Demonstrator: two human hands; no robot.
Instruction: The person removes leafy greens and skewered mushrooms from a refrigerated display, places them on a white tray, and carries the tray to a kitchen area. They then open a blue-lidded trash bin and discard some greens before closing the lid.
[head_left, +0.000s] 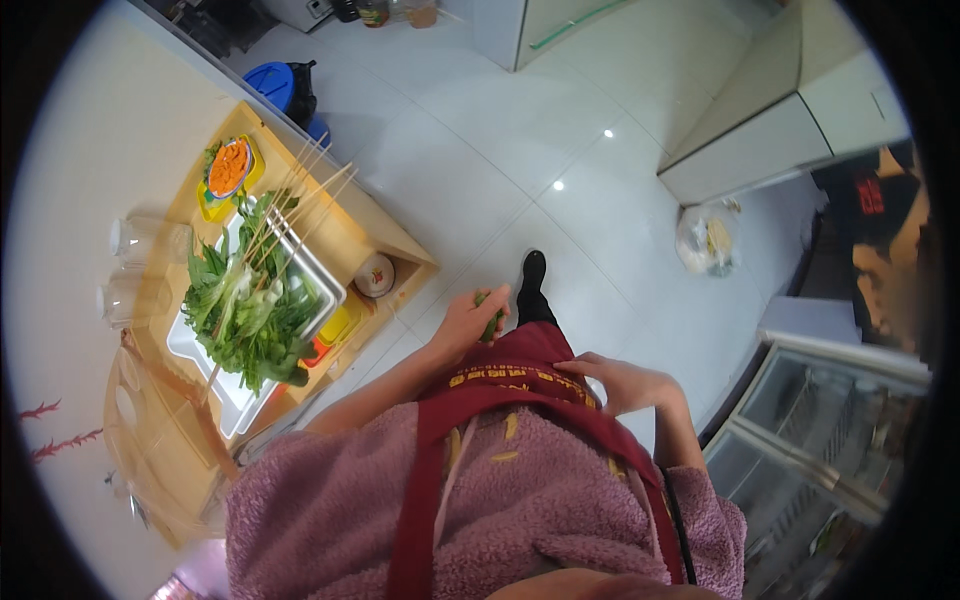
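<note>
My left hand (480, 313) is closed around a small green vegetable (491, 319), partly hidden by the fingers. My right hand (626, 381) touches the dark red apron (517, 375) at my front, fingers resting on its cloth; whether it pinches the fabric is unclear. To the left, leafy greens on wooden skewers (251, 300) lie across a metal tray (322, 274) and a white tray (240, 420) on a wooden counter (352, 217). A bowl of cut carrot (229, 166) stands on a yellow tray (210, 210) at the counter's far end.
Two clear jars (154, 240) stand by the wall. A blue bin (271, 86) with a black bag is beyond the counter. On the tiled floor at right lies a plastic bag (705, 241); a glass-doored fridge (817, 427) stands near it. White cabinets (742, 142) border the upper right.
</note>
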